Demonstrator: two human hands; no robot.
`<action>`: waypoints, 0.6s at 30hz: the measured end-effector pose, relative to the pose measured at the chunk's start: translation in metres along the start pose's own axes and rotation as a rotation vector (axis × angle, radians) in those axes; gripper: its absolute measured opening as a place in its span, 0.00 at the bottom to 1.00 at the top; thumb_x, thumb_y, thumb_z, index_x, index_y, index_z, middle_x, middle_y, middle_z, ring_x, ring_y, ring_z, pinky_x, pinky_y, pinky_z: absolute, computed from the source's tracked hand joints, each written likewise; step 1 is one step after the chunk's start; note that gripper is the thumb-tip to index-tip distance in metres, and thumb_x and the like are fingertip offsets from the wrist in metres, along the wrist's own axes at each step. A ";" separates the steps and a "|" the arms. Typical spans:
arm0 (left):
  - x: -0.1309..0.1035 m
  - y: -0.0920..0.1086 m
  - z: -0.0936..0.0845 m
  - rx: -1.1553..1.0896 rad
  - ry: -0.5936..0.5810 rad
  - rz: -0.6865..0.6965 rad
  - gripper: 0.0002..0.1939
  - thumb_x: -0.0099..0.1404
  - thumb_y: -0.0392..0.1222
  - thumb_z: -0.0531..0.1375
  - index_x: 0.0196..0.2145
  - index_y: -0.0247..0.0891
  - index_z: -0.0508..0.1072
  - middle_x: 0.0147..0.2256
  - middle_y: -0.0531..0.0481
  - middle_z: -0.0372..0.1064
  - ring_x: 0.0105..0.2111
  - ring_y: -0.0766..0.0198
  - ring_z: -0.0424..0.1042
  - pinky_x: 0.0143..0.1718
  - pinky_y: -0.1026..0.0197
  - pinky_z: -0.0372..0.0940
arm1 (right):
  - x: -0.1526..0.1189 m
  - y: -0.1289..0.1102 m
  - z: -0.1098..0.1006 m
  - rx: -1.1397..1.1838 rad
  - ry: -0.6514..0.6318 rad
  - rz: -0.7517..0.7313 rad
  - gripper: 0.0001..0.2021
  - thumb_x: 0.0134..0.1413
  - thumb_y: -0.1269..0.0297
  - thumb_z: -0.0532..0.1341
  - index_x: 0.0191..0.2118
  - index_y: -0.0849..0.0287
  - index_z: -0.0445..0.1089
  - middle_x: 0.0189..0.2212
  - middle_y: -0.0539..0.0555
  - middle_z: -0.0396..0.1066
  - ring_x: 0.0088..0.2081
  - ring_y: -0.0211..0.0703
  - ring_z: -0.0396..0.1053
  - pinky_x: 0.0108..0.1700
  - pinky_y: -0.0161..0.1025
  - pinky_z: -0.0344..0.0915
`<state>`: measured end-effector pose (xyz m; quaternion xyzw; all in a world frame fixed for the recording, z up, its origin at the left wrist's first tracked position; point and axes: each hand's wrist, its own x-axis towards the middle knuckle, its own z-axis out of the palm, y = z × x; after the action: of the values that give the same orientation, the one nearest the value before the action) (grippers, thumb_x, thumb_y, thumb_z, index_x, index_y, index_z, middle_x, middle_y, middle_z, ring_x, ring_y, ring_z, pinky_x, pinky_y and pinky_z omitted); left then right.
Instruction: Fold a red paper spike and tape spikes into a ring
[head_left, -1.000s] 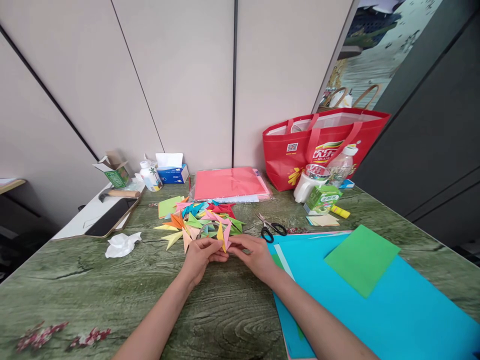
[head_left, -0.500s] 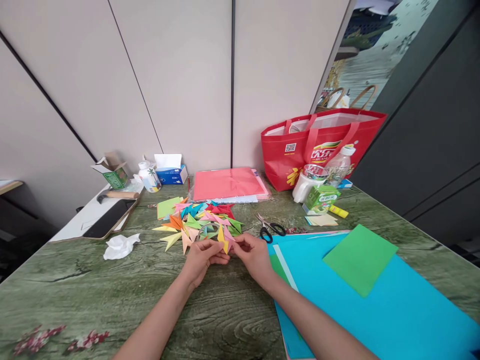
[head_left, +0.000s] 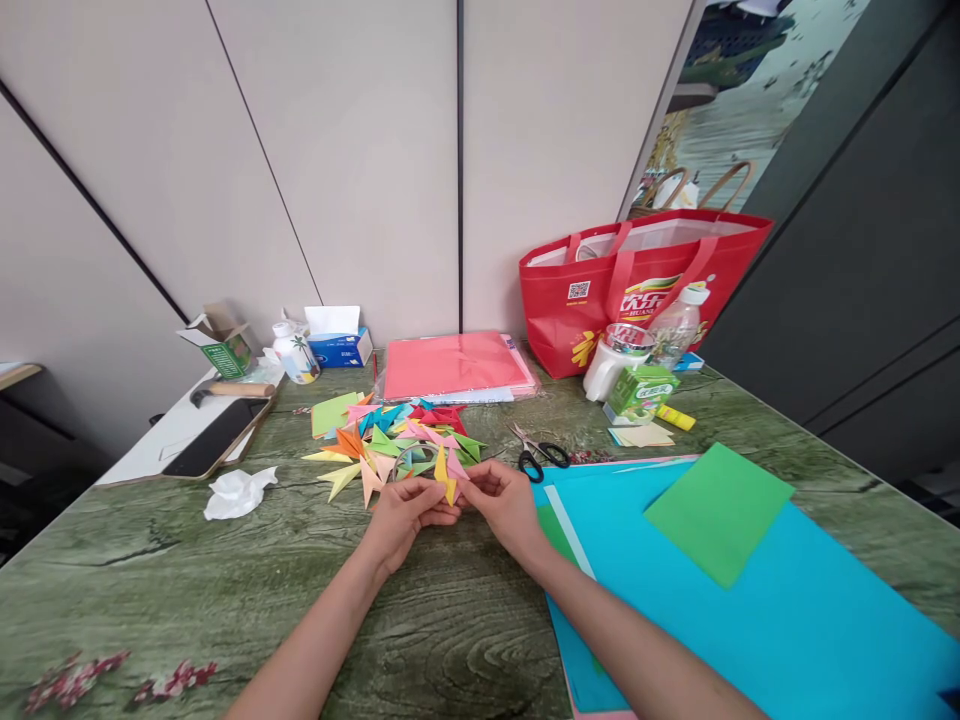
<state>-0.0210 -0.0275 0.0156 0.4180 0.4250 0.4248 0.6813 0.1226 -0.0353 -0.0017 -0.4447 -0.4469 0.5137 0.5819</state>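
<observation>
My left hand (head_left: 407, 512) pinches a yellow folded paper piece (head_left: 445, 473) at the middle of the table. Touching it on the right is a pink folded piece (head_left: 457, 468), which my right hand (head_left: 504, 505) grips between thumb and fingers. A ring-shaped item (head_left: 412, 455) shows just behind the yellow piece, partly hidden. Right behind my hands lies a pile of folded paper pieces (head_left: 382, 445) in orange, green, blue, red, pink and yellow. Black-handled scissors (head_left: 541, 455) rest open to the right of the pile.
Large blue sheets (head_left: 675, 580) with a green square (head_left: 721, 514) on top cover the right side. A red bag (head_left: 559, 320), mug (head_left: 606, 368), bottle (head_left: 677, 325) and green carton (head_left: 640, 395) stand behind. Crumpled tissue (head_left: 238, 493) and a hammer (head_left: 234, 390) lie left.
The camera view has shifted very slightly. Both hands keep their hold on the folded pieces, with almost no visible movement.
</observation>
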 end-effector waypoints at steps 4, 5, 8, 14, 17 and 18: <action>0.001 -0.002 0.000 0.044 0.036 0.046 0.13 0.45 0.45 0.67 0.24 0.31 0.76 0.20 0.46 0.73 0.20 0.64 0.72 0.27 0.62 0.70 | 0.000 0.000 0.000 -0.010 0.009 -0.003 0.12 0.39 0.56 0.66 0.26 0.60 0.69 0.22 0.51 0.72 0.23 0.41 0.70 0.29 0.40 0.70; 0.001 -0.002 0.001 0.055 0.046 0.052 0.13 0.45 0.45 0.67 0.24 0.31 0.76 0.20 0.47 0.73 0.20 0.64 0.72 0.27 0.62 0.70 | 0.000 0.000 0.000 -0.018 0.007 -0.007 0.12 0.39 0.56 0.65 0.26 0.60 0.69 0.22 0.51 0.72 0.23 0.41 0.70 0.29 0.40 0.70; 0.001 -0.003 0.001 0.060 0.060 0.048 0.13 0.44 0.45 0.68 0.24 0.31 0.76 0.20 0.46 0.73 0.20 0.63 0.72 0.26 0.61 0.70 | -0.001 -0.001 0.000 -0.076 0.012 -0.048 0.11 0.42 0.57 0.64 0.26 0.60 0.69 0.22 0.52 0.72 0.25 0.42 0.70 0.30 0.40 0.69; 0.002 -0.004 0.001 0.015 0.054 0.027 0.13 0.44 0.44 0.68 0.25 0.32 0.77 0.21 0.47 0.74 0.21 0.64 0.72 0.26 0.63 0.70 | -0.001 -0.001 -0.002 -0.200 0.040 -0.113 0.10 0.43 0.58 0.63 0.27 0.60 0.69 0.24 0.53 0.72 0.27 0.44 0.70 0.31 0.40 0.68; 0.002 -0.002 0.002 0.018 0.058 0.028 0.13 0.44 0.44 0.68 0.24 0.31 0.76 0.20 0.47 0.73 0.21 0.63 0.73 0.26 0.62 0.70 | 0.002 -0.002 -0.006 -0.235 0.070 -0.126 0.08 0.44 0.60 0.62 0.26 0.60 0.69 0.23 0.53 0.71 0.27 0.44 0.70 0.31 0.39 0.67; 0.001 -0.001 0.002 0.018 0.065 0.030 0.13 0.43 0.44 0.68 0.24 0.31 0.76 0.20 0.48 0.73 0.21 0.62 0.73 0.26 0.61 0.70 | 0.003 -0.002 -0.007 -0.234 0.082 -0.128 0.08 0.45 0.60 0.62 0.26 0.60 0.68 0.23 0.53 0.71 0.27 0.44 0.70 0.31 0.39 0.67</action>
<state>-0.0180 -0.0272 0.0147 0.4165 0.4441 0.4446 0.6570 0.1302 -0.0332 -0.0005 -0.5009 -0.5067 0.4014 0.5755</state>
